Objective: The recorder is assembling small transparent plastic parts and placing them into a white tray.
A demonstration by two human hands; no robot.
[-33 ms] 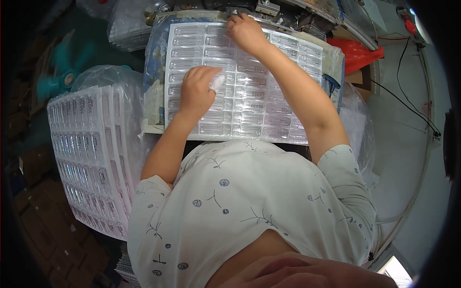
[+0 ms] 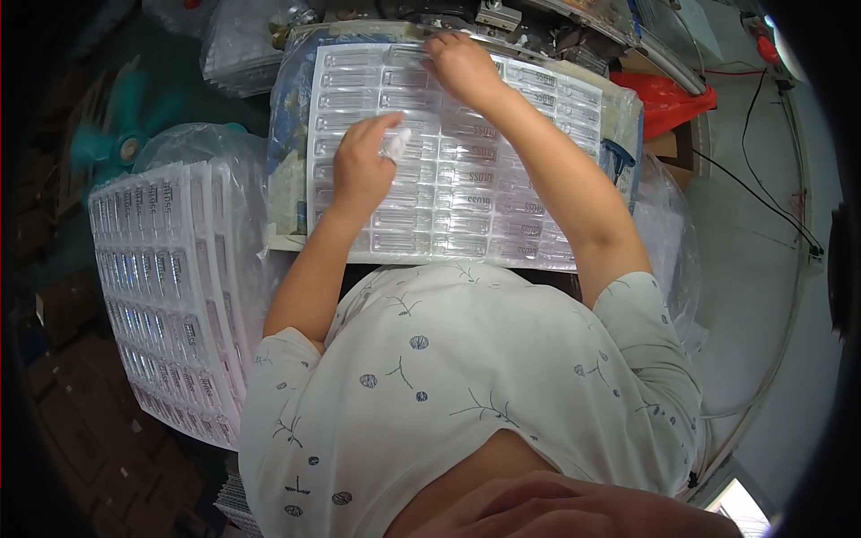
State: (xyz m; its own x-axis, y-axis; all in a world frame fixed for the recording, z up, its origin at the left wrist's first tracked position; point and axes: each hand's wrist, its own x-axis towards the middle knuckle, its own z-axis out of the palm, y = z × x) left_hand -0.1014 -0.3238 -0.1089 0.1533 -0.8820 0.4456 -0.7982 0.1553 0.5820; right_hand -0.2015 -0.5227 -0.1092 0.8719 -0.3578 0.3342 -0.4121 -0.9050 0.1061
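A large sheet of clear plastic blister trays [image 2: 462, 224], with rows of moulded compartments and dark lettering, lies on the worktable in front of me. Above its left half is my left hand [image 2: 363, 170], index finger stretched out, a crumpled white wad [image 2: 397, 143] held in against the palm; whether it is cloth or tissue I cannot tell. My right hand [image 2: 465, 68] reaches over the sheet to its far edge. Its fingers are curled and closed there, and anything small between them is hidden.
Stacked blister sheets [image 2: 148, 296] stand in a plastic bag at left, below a teal fan [image 2: 130, 143]. Metal machine parts [image 2: 498, 16] border the table's far side. To the right are a red bag [image 2: 664, 100], a dark blue tool [image 2: 617, 157] and hanging cables [image 2: 753, 188].
My left hand has shifted slightly up and left, its index finger straightening, with the white wad moving along. The right hand stays at the far edge with a slight shift of its fingers.
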